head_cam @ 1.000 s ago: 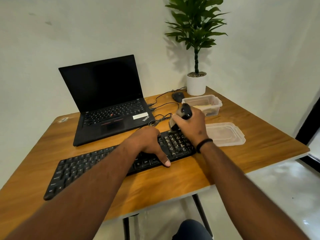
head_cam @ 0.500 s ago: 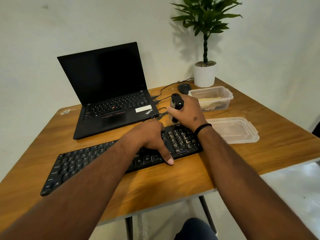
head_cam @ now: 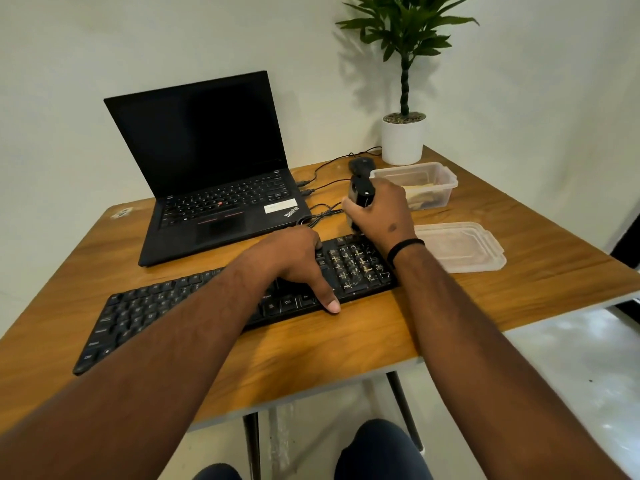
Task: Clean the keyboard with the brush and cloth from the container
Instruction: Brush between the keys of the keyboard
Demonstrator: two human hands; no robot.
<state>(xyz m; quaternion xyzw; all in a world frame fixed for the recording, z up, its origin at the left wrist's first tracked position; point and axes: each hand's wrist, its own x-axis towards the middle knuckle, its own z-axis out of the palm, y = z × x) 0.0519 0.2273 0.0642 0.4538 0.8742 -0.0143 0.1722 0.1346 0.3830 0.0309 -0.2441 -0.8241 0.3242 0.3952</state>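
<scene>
Two hands of yours work over a black keyboard (head_cam: 145, 313) that lies aslant on the wooden table (head_cam: 346, 344), its left end nearest you. Behind its left half an open laptop (head_cam: 207, 168) stands with a dark screen. Your left hand (head_cam: 294, 258) rests on the keys right of centre, fingers fairly straight and spread, thumb tip down at the keyboard's front edge. Just to the right, your right hand (head_cam: 379, 213) has its fingers curled round a black brush (head_cam: 360, 199), held upright over the far right corner of the keyboard; its lower end is hidden behind the hand. A black band (head_cam: 403, 249) circles that wrist. Beyond the brush lies a mouse (head_cam: 360, 164) with its cables. Farther right sits the clear container (head_cam: 415, 183), lid off, with something pale inside, perhaps the cloth. Its lid (head_cam: 460, 245) lies nearer you, beside the keyboard's right end. A potted plant (head_cam: 403, 136) stands at the far corner.
</scene>
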